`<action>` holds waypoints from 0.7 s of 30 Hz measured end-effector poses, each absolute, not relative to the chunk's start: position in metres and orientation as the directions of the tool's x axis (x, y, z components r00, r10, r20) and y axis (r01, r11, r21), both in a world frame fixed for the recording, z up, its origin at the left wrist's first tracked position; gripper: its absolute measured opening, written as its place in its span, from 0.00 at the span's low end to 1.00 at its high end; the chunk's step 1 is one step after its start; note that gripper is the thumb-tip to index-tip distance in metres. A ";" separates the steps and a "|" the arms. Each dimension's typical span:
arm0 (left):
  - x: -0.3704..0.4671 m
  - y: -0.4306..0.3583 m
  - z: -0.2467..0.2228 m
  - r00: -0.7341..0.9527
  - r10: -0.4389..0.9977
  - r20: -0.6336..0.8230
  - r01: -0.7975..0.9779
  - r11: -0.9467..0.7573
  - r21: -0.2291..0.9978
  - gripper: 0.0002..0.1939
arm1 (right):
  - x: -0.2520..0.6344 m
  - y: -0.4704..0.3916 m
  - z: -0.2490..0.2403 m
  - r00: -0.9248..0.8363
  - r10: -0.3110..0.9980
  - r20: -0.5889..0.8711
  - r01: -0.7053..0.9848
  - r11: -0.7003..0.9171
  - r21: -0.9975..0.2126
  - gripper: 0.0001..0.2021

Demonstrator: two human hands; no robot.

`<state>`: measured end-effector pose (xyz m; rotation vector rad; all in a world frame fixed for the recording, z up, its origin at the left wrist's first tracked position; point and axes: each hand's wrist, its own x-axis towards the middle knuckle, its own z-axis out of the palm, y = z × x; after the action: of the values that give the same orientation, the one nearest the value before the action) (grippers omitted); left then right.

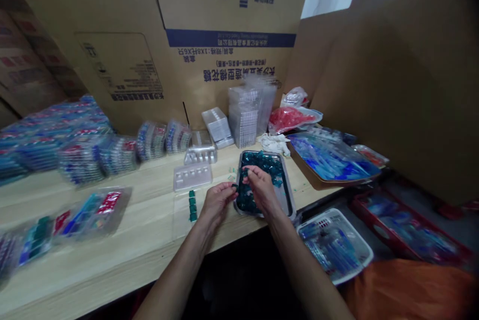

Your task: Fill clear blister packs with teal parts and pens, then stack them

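Pinching: left hand (216,202), a dark-green piece (235,186) near the left rim of the metal tray (286,197); right hand (261,187), a second dark-green piece (245,172) over that tray; either could drop if the small fingertip hold slips.

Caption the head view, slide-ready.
Left hand and right hand pinch dark green pieces at a rimmed tray, a row of green blocks to its left.

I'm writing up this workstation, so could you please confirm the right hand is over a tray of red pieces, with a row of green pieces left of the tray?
Not quite: the head view shows dark green pieces in the tray, not red. The right hand is over it, with the row of green pieces left of the tray.
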<state>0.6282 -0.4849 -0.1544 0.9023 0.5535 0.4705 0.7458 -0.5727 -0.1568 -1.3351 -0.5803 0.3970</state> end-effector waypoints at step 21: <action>0.582 -0.477 -0.135 0.674 0.680 -0.289 -0.276 0.594 0.755 0.12 | 0.666 -0.596 -0.152 0.409 0.747 0.524 0.716 0.093 -0.691 0.23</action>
<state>0.5825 -0.4774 -0.1351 0.7394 0.6083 0.5972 0.6661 -0.5961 -0.1515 -1.6270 -1.3140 0.0373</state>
